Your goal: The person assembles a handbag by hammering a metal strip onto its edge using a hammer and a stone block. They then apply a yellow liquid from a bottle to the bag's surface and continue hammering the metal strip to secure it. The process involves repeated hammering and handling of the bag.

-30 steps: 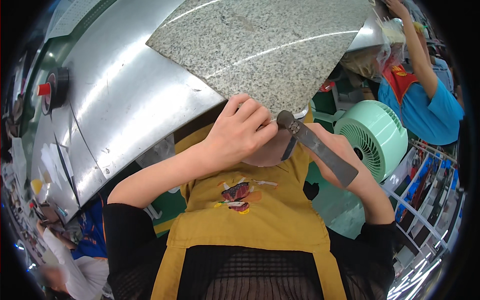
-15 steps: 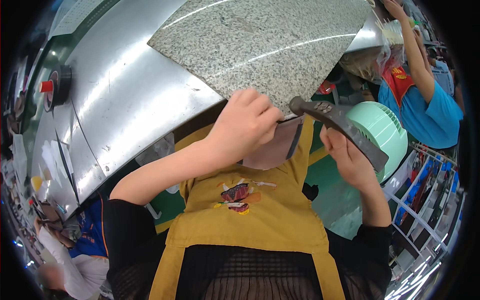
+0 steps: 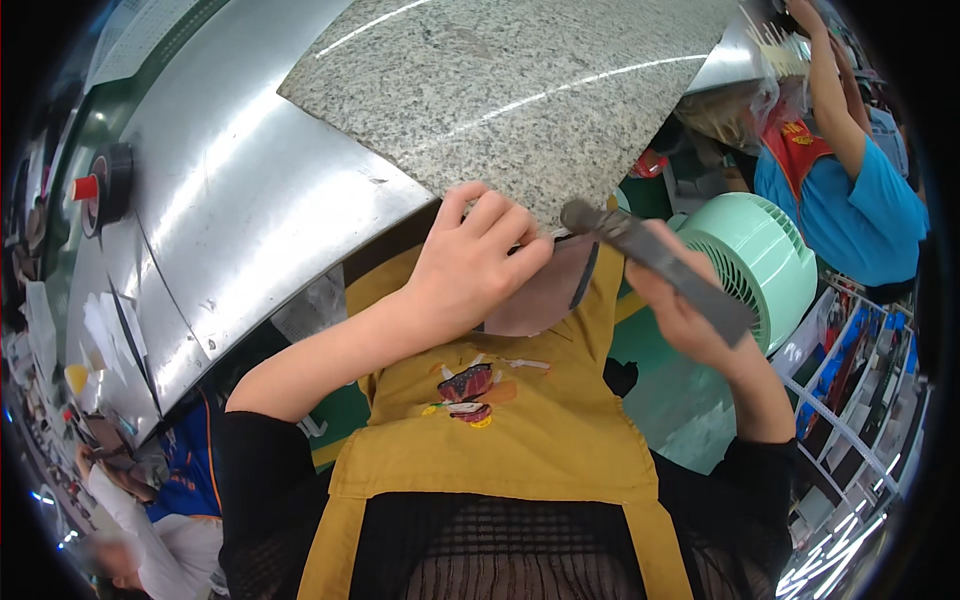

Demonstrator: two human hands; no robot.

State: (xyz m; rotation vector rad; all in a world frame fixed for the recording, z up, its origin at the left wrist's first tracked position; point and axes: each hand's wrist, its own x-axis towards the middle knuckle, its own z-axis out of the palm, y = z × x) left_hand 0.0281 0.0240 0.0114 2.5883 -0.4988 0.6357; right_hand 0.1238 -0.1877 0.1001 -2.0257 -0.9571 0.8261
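My right hand [image 3: 680,300] is closed round a hammer, its handle mostly hidden by the hand. The dark metal hammer head [image 3: 665,270] has its round face beside the front corner of a speckled granite slab [image 3: 520,110]. At that corner my left hand [image 3: 480,250] has its fingers curled, thumb and fingertips at the upper edge of a flat pinkish-brown piece [image 3: 540,298] with a dark strip along one side. The piece hangs over the slab's edge in front of my mustard apron [image 3: 490,460]. What lies under my left fingertips is hidden.
A metal-topped table [image 3: 220,170] extends left, carrying a black roll with a red core [image 3: 107,190]. A light green fan [image 3: 755,265] stands right of the hammer. A co-worker in blue [image 3: 850,210] is at far right, another in white [image 3: 165,545] at lower left. A wire rack [image 3: 850,390] stands at right.
The hammer and my right hand have shifted slightly left and turned, with some motion blur. My left fingers have moved a little at the slab's corner and look more spread.
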